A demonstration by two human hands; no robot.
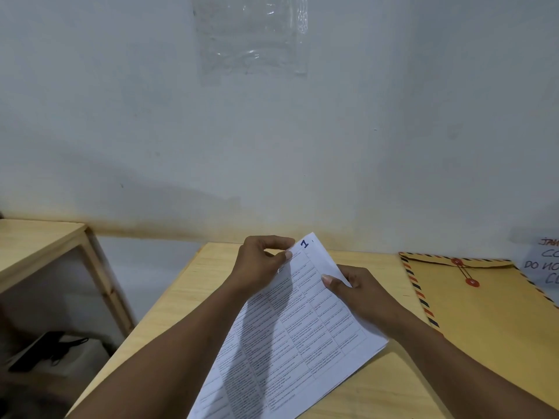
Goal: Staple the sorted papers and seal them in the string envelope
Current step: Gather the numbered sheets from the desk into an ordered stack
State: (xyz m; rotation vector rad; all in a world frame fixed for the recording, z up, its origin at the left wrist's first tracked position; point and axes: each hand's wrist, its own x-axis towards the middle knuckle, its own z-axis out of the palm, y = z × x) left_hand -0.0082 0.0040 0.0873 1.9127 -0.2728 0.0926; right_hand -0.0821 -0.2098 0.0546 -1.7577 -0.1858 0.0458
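Note:
A stack of white printed papers (pixel 290 337), with a blue "1" written at its top corner, is held tilted over the wooden table (pixel 193 285). My left hand (pixel 260 264) pinches the stack's top left edge between thumb and fingers. On the upper right edge, my right hand (pixel 360 294) grips the same stack with the thumb on top. The brown string envelope (pixel 484 322), with striped border and two red buttons joined by string, lies flat on the table to the right, flap shut. No stapler is in view.
A white wall stands right behind the table. A lower wooden shelf unit (pixel 45 246) sits to the left, with dark objects (pixel 39 349) beneath it. A handwritten paper note (pixel 541 264) hangs at the far right. A clear plastic sheet (pixel 251 37) is stuck on the wall.

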